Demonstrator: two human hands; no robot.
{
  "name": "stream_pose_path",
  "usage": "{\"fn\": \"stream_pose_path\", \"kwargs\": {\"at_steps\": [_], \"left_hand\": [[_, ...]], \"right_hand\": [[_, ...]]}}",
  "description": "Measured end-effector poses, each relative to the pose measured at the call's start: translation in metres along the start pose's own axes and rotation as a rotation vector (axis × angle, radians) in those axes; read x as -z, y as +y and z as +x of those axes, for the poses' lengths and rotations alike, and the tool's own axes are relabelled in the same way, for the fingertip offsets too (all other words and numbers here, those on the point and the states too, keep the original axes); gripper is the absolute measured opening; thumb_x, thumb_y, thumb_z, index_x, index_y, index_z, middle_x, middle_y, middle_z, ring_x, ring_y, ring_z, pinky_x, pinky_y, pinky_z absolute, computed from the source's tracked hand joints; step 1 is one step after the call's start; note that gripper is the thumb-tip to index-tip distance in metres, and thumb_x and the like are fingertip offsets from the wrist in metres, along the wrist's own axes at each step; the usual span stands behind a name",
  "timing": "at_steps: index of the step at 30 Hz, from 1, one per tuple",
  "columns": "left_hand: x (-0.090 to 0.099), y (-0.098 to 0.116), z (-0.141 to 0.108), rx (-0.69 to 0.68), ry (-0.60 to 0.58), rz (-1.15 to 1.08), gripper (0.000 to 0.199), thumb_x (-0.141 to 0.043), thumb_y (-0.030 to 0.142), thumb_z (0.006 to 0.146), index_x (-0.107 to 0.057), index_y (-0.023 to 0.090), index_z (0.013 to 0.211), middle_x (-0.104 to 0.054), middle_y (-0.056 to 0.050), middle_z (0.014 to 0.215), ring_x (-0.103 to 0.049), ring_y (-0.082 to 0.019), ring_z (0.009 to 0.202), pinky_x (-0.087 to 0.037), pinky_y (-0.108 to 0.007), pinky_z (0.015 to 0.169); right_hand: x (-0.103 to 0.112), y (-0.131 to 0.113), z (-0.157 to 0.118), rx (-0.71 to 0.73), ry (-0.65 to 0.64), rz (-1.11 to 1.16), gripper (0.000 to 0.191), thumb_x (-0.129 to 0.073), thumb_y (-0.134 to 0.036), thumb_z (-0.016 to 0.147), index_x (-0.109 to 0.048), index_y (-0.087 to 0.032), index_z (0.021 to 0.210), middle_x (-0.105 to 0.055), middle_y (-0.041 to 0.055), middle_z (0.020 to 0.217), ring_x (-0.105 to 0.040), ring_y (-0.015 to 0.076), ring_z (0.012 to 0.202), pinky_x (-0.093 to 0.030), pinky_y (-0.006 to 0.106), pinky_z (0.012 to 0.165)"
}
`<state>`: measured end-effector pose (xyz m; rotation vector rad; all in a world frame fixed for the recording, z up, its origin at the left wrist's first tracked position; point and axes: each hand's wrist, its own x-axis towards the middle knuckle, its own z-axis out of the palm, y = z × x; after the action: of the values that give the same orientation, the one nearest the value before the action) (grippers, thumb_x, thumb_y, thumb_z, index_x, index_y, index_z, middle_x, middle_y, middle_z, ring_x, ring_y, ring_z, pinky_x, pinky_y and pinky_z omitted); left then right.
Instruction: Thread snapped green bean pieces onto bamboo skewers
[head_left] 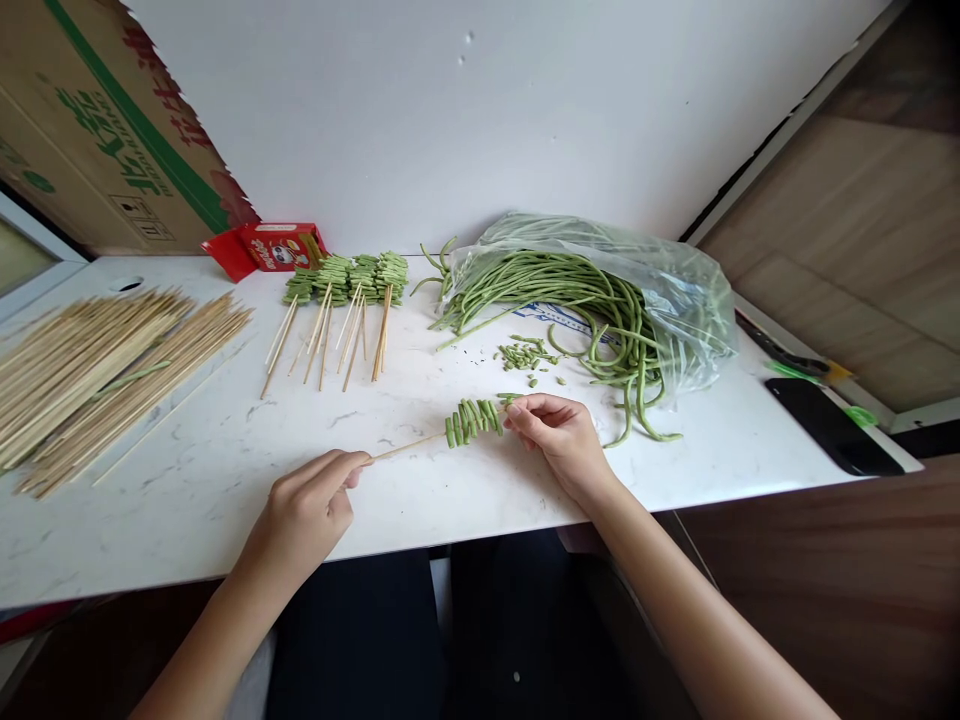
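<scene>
Between the fingers: slim skewer [409, 446] of pale wood, straight and stiff, aligned roughly from 8 to 2 o'clock. Threaded on it crosswise: short green bean pieces [474, 423], rod-shaped, matte, clean-cut. At 8 o'clock from these, left hand [311, 505] with fingers curled, thumb and forefinger pinching the skewer's bare end. At 3 o'clock, right hand [559, 440] with thumb and forefinger pressed on a bean piece at the skewer's far end, mostly covered. Row on the skewer slightly fanned, uneven in length, well apart from the left fingertips.

Farther out, at 1 o'clock: loose heap of cut beans [525, 354]. At 2 o'clock: long, limp beans [555, 285] in a crinkled clear plastic bag [697, 310]. Between 10 and 11 o'clock: filled skewers [337, 280], packed side by side, near a red printed box [281, 246]. At 9 o'clock: broad pile of bare sticks [82, 370]. Beneath: white, grey-veined tabletop [420, 535].
</scene>
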<state>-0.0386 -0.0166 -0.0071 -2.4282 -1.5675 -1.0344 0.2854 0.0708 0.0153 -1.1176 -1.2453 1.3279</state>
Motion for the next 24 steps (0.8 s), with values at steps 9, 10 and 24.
{"fn": "stream_pose_path", "kwargs": {"at_steps": [9, 10, 24], "left_hand": [[-0.0002, 0.0001, 0.0004, -0.009, 0.012, 0.007, 0.051, -0.037, -0.012, 0.078, -0.070, 0.020, 0.102, -0.069, 0.000, 0.083, -0.069, -0.013, 0.076, -0.055, -0.021, 0.073], [-0.0002, 0.0001, 0.0003, -0.008, 0.012, 0.007, 0.051, -0.038, -0.012, 0.078, -0.070, 0.020, 0.102, -0.069, 0.000, 0.082, -0.069, -0.013, 0.076, -0.055, -0.021, 0.074], [-0.0007, 0.0014, 0.0004, -0.023, 0.023, 0.016, 0.051, -0.038, -0.013, 0.080, -0.070, 0.019, 0.103, -0.069, 0.000, 0.083, -0.070, -0.013, 0.077, -0.056, -0.022, 0.073]], "right_hand": [[-0.0038, -0.0045, -0.0022, 0.020, -0.015, -0.026, 0.031, -0.090, -0.051, 0.078, -0.081, -0.022, 0.078, -0.076, 0.0041, 0.075, -0.065, 0.0184, 0.069, -0.052, 0.032, 0.064], [-0.0040, -0.0047, -0.0023, 0.024, -0.016, -0.024, 0.030, -0.090, -0.051, 0.078, -0.081, -0.022, 0.078, -0.076, 0.0041, 0.075, -0.065, 0.0185, 0.069, -0.053, 0.032, 0.064], [-0.0033, -0.0031, -0.0016, 0.011, -0.008, -0.016, 0.031, -0.090, -0.052, 0.077, -0.081, -0.022, 0.078, -0.075, 0.0034, 0.074, -0.060, 0.0164, 0.064, -0.048, 0.031, 0.061]]}}
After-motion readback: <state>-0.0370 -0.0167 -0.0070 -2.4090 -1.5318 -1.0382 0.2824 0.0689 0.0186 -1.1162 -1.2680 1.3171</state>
